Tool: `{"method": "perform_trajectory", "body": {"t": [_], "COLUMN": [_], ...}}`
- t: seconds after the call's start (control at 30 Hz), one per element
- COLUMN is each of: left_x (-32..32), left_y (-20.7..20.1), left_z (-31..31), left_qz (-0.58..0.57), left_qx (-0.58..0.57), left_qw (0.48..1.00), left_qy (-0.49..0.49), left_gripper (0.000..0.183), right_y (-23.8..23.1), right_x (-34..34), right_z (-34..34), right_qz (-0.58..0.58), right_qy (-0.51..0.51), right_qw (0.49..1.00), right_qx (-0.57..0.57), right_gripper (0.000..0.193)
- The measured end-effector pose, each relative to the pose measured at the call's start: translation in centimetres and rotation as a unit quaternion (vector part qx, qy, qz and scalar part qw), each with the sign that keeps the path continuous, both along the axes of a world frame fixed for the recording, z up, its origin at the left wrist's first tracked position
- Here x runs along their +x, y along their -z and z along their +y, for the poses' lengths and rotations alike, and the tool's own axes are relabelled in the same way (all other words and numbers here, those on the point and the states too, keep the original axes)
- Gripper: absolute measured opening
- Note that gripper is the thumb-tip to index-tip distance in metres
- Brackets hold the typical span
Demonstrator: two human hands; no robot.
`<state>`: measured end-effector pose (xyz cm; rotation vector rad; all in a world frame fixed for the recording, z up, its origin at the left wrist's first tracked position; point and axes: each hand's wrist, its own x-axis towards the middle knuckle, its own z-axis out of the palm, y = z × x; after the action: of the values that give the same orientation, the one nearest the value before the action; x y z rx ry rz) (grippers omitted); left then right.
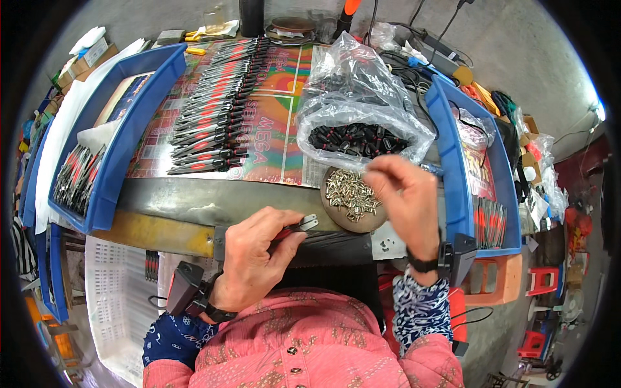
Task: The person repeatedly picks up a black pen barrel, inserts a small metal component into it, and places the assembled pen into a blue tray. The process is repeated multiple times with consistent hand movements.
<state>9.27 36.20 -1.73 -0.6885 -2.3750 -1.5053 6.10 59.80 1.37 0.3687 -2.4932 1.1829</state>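
My left hand (259, 249) is closed around a black-and-red handled tool with a flat metal tip (309, 222); the tip pokes out past the thumb and forefinger, while the palm hides most of the handle. My right hand (406, 200) hovers at the right side of a round dish (335, 215) heaped with small silvery metal pins (352, 194). Its thumb and forefinger come together in a pinch, and whatever they hold is too small to see. Behind the dish, a clear plastic bag (369, 107) lies open, full of black parts with red bits (356, 139).
A long row of black-and-red tools (217, 107) lies on a printed sheet (278, 123). Blue trays with similar tools stand at left (139, 129) and right (453, 161). Below the table edge are a white plastic basket (107, 304) and an orange stool (495, 281).
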Motion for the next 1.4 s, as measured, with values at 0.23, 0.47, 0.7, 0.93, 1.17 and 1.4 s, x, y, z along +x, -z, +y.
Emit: {"method": "perform_trajectory", "body": {"t": [0.23,0.47,0.7,0.93,1.17,1.4], "left_x": [-0.9,-1.4,-1.4,-0.6,0.8,2.0], "left_y": [0.5,0.7,0.4,-0.1,-0.9,-1.2], "left_z": [-1.0,-1.5,-1.6,-1.7,-1.8,-1.6], "left_qz": [0.028,0.009,0.015,0.013,0.005,0.023], "left_qx": [-0.018,-0.016,-0.022,-0.019,-0.038,-0.026], "left_qw": [0.999,1.0,1.0,1.0,0.999,0.998], "left_qy": [-0.001,-0.009,0.004,0.015,0.031,0.052], "left_gripper": [0.023,0.023,0.024,0.023,0.023,0.024], "right_y": [1.6,3.6,3.0,0.2,-0.6,0.6], "right_x": [-5.6,-6.9,-6.6,-4.1,3.1,5.6], "right_z": [4.3,4.9,4.9,2.3,-2.0,-3.2], "right_qz": [0.105,0.154,0.124,0.147,0.039,-0.07], "right_qy": [0.171,0.148,0.148,0.12,-0.037,-0.119], "right_qw": [0.932,0.917,0.93,0.964,0.998,0.979], "right_qx": [0.302,0.338,0.313,0.186,-0.015,-0.147], "right_gripper": [0.019,0.019,0.016,0.017,0.023,0.024]}}
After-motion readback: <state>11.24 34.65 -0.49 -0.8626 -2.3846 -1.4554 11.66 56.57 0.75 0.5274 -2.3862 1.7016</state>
